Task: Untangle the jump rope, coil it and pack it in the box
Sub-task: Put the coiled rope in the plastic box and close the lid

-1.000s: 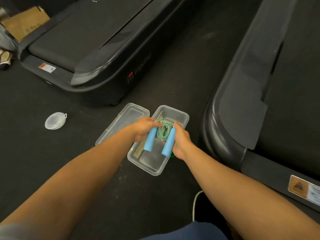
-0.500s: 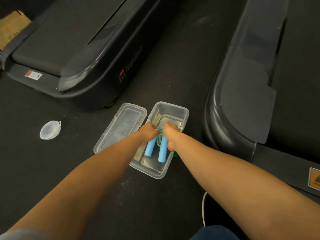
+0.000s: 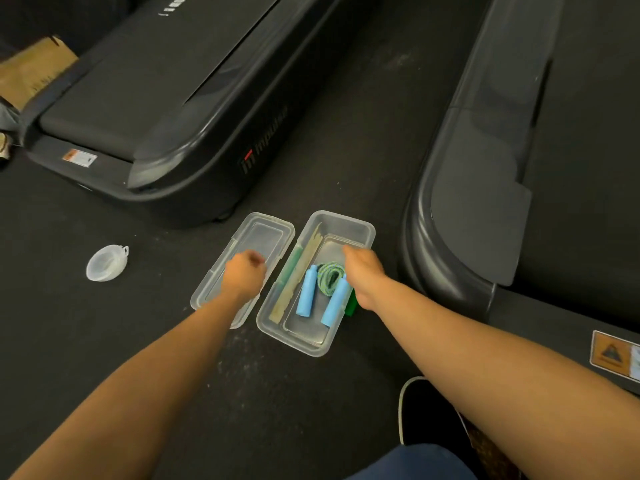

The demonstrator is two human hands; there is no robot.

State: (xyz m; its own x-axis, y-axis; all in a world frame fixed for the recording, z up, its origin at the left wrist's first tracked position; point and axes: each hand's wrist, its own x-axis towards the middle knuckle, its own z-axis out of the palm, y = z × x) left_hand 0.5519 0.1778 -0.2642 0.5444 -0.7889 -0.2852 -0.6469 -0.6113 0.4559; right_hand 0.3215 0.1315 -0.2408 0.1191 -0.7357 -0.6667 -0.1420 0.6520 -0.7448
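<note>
Two blue handles (image 3: 322,296) of the jump rope lie inside the clear plastic box (image 3: 360,230) in my view, side by side and angled the same way, with the green coiled rope (image 3: 330,277) bunched between their far ends. I take the box as my landmark; it sits open on the dark floor (image 3: 104,341). Along the box's left inner wall lies a flat tan and green strip (image 3: 292,282); I cannot tell what it is. My right hand (image 3: 363,275) hangs over the box's right rim, just beside the right-hand handle; its fingers point toward the box's far end and hold nothing, though I cannot tell if they touch the rope. My left hand (image 3: 244,275) is over the box's lid (image 3: 266,230), which lies flat just left of the box, nearly touching it; the fingers are curled under, and I cannot tell whether they grip the lid. Something green (image 3: 350,304) peeks out against the box's right outer wall, under my right wrist. Well to the left of the box lies a small round clear container (image 3: 106,263). Beyond the box to the left stands one black treadmill (image 3: 173,98), and close on its right another (image 3: 502,168). Nearer than the box, a dark shoe with a white sole (image 3: 426,410) shows.
</note>
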